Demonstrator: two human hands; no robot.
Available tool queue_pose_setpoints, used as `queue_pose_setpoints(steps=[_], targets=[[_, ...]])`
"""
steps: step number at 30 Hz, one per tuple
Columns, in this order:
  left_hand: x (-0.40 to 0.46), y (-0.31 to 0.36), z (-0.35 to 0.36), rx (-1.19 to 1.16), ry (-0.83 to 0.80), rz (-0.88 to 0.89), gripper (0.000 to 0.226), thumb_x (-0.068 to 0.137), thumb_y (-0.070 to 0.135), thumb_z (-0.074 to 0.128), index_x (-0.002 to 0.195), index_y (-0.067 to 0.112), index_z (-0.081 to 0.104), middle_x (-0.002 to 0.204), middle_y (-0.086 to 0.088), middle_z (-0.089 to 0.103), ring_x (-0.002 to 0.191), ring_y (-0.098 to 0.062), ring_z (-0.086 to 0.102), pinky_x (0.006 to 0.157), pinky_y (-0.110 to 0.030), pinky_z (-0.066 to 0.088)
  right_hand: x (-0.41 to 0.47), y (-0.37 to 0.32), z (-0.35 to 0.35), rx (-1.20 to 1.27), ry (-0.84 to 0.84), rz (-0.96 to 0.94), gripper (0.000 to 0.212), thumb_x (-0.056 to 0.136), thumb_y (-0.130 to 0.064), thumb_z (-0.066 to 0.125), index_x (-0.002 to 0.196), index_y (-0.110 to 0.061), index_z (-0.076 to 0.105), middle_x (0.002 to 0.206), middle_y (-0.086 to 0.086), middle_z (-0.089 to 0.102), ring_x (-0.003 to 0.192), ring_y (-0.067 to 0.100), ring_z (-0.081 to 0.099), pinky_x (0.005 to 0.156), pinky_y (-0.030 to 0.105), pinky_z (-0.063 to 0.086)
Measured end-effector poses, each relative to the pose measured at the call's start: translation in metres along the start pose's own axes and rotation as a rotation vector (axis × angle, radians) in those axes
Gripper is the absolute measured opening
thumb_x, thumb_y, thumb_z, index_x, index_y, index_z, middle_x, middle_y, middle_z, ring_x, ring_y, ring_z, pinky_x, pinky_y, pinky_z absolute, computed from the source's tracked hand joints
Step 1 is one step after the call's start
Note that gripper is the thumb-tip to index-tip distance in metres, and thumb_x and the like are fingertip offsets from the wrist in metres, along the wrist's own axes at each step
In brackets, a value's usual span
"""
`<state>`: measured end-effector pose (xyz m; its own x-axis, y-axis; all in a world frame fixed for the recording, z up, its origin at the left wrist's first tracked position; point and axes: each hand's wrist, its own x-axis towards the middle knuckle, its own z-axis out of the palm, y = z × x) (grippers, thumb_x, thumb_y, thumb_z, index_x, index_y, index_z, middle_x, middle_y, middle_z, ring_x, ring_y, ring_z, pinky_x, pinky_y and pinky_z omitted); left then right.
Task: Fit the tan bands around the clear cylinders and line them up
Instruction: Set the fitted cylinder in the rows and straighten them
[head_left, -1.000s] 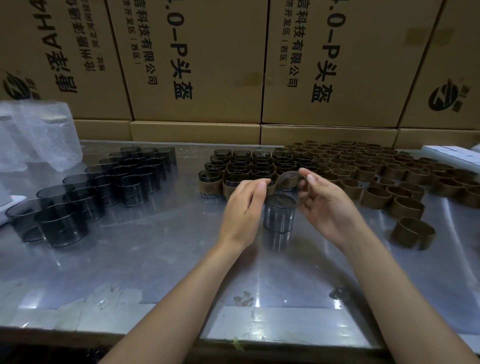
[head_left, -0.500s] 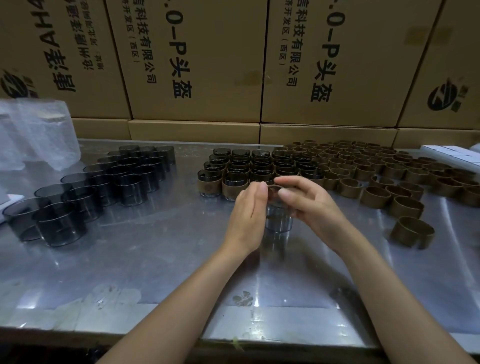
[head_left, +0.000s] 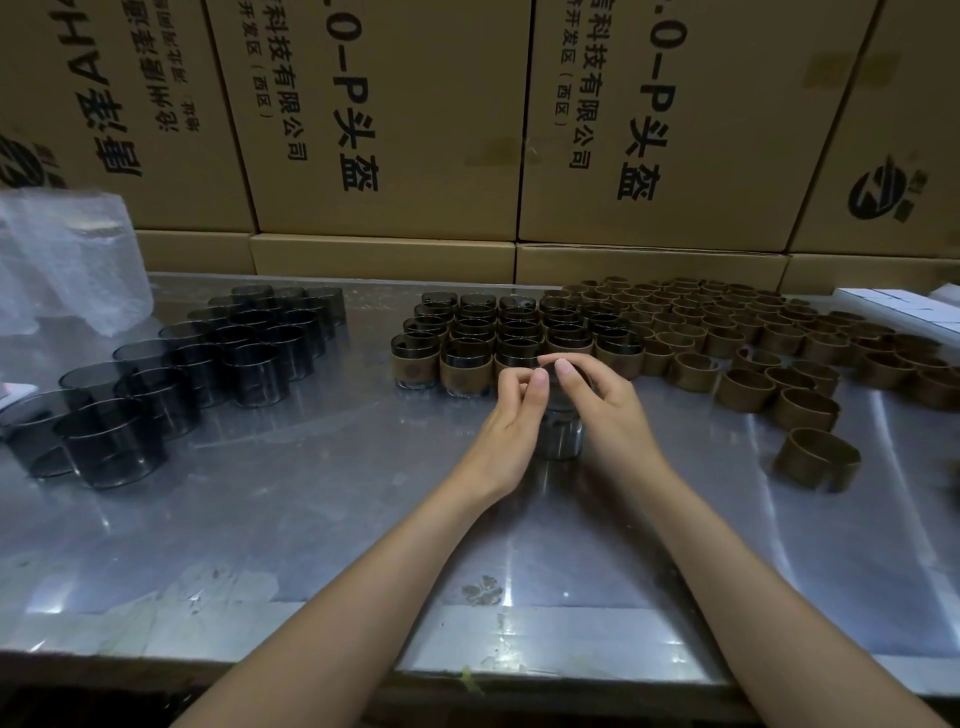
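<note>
A clear smoky cylinder (head_left: 558, 439) stands on the metal table (head_left: 260, 519) between my two hands. My left hand (head_left: 511, 415) and my right hand (head_left: 602, 405) both pinch a tan band at the cylinder's top rim; the band is mostly hidden by my fingers. Bare cylinders (head_left: 171, 384) stand in rows at the left. Banded cylinders (head_left: 467, 369) are lined up just behind my hands. Loose tan bands (head_left: 753, 338) are spread over the right side.
Stacked cardboard boxes (head_left: 395, 130) wall off the back of the table. A crumpled plastic bag (head_left: 67, 260) lies at the far left. One tan band (head_left: 815, 460) lies alone at the right. A white object (head_left: 904, 304) sits at the far right edge.
My hands brought the tan band down from above the cylinder onto its top rim and closed in around it. The cylinder stayed in place.
</note>
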<state>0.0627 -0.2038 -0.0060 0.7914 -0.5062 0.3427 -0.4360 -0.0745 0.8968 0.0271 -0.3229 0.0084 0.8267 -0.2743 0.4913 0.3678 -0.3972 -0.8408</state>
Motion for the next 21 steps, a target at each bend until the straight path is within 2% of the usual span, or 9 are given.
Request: queue_pose_setpoints(steps=[3, 5, 7, 9, 11, 13, 15, 19, 21], targets=[[0.001, -0.002, 0.000, 0.001, -0.035, -0.039, 0.048, 0.098, 0.050, 0.023, 0.136, 0.023, 0.032, 0.128, 0.016, 0.041, 0.115, 0.007, 0.039, 0.077, 0.005, 0.030, 0.002, 0.003, -0.001, -0.008, -0.004, 0.009, 0.019, 0.098, -0.022, 0.050, 0.101, -0.031, 0.067, 0.108, 0.000, 0.068, 0.113, 0.018, 0.058, 0.099, 0.047, 0.045], [0.001, -0.004, 0.001, -0.004, -0.039, -0.031, 0.046, 0.102, 0.043, 0.024, 0.142, 0.022, 0.032, 0.137, 0.013, 0.038, 0.125, 0.003, 0.034, 0.088, 0.004, 0.027, 0.003, 0.005, -0.002, -0.032, -0.010, 0.022, 0.019, 0.099, -0.022, 0.049, 0.102, -0.030, 0.066, 0.111, 0.001, 0.066, 0.114, 0.015, 0.056, 0.101, 0.043, 0.044], [0.002, -0.005, 0.001, 0.024, -0.037, -0.006, 0.045, 0.104, 0.040, 0.022, 0.143, 0.021, 0.035, 0.142, 0.007, 0.040, 0.132, -0.001, 0.034, 0.106, -0.012, 0.026, 0.003, 0.006, -0.001, -0.068, -0.025, 0.045, 0.019, 0.100, -0.024, 0.046, 0.104, -0.029, 0.064, 0.115, 0.002, 0.061, 0.114, 0.008, 0.052, 0.102, 0.033, 0.042], [0.002, -0.006, 0.001, 0.043, -0.026, -0.006, 0.044, 0.104, 0.037, 0.020, 0.139, 0.019, 0.040, 0.139, 0.002, 0.044, 0.132, -0.005, 0.036, 0.111, -0.024, 0.026, 0.002, 0.006, 0.000, -0.084, -0.074, 0.099, 0.020, 0.101, -0.029, 0.042, 0.108, -0.030, 0.061, 0.120, 0.001, 0.054, 0.116, 0.005, 0.048, 0.098, 0.020, 0.037], [0.002, -0.007, 0.001, 0.044, -0.002, -0.028, 0.041, 0.105, 0.037, 0.018, 0.129, 0.018, 0.046, 0.129, 0.000, 0.045, 0.122, -0.004, 0.041, 0.104, -0.022, 0.029, 0.002, 0.006, 0.000, -0.070, -0.123, 0.172, 0.026, 0.101, -0.036, 0.039, 0.118, -0.027, 0.057, 0.129, 0.001, 0.048, 0.121, 0.008, 0.045, 0.102, 0.021, 0.032], [0.003, -0.009, 0.001, 0.060, 0.016, -0.049, 0.036, 0.104, 0.037, 0.017, 0.119, 0.020, 0.046, 0.119, 0.001, 0.044, 0.108, 0.005, 0.042, 0.092, -0.012, 0.028, 0.001, 0.006, 0.000, -0.039, -0.158, 0.226, 0.035, 0.099, -0.042, 0.039, 0.128, -0.024, 0.051, 0.136, 0.002, 0.045, 0.128, 0.012, 0.041, 0.112, 0.033, 0.029], [0.004, -0.009, 0.002, 0.068, 0.034, -0.061, 0.034, 0.104, 0.037, 0.017, 0.114, 0.022, 0.045, 0.113, 0.003, 0.042, 0.101, 0.013, 0.040, 0.084, -0.006, 0.027, 0.000, 0.006, -0.001, -0.009, -0.207, 0.265, 0.043, 0.097, -0.047, 0.042, 0.134, -0.025, 0.043, 0.141, 0.001, 0.042, 0.132, 0.014, 0.038, 0.114, 0.040, 0.028], [0.005, -0.009, 0.001, 0.048, 0.074, -0.070, 0.037, 0.105, 0.035, 0.017, 0.113, 0.016, 0.047, 0.109, 0.003, 0.041, 0.098, 0.013, 0.040, 0.088, -0.014, 0.027, -0.001, 0.008, -0.006, 0.073, -0.326, 0.365, 0.054, 0.091, -0.045, 0.056, 0.136, -0.028, 0.032, 0.136, -0.005, 0.046, 0.124, 0.008, 0.046, 0.110, 0.033, 0.034], [0.005, -0.009, 0.001, 0.045, 0.069, -0.075, 0.039, 0.104, 0.039, 0.017, 0.116, 0.017, 0.047, 0.111, 0.004, 0.041, 0.100, 0.013, 0.040, 0.088, -0.014, 0.028, 0.000, 0.010, -0.010, 0.088, -0.360, 0.406, 0.060, 0.088, -0.043, 0.060, 0.139, -0.028, 0.031, 0.134, -0.005, 0.050, 0.121, 0.009, 0.050, 0.110, 0.034, 0.035]])
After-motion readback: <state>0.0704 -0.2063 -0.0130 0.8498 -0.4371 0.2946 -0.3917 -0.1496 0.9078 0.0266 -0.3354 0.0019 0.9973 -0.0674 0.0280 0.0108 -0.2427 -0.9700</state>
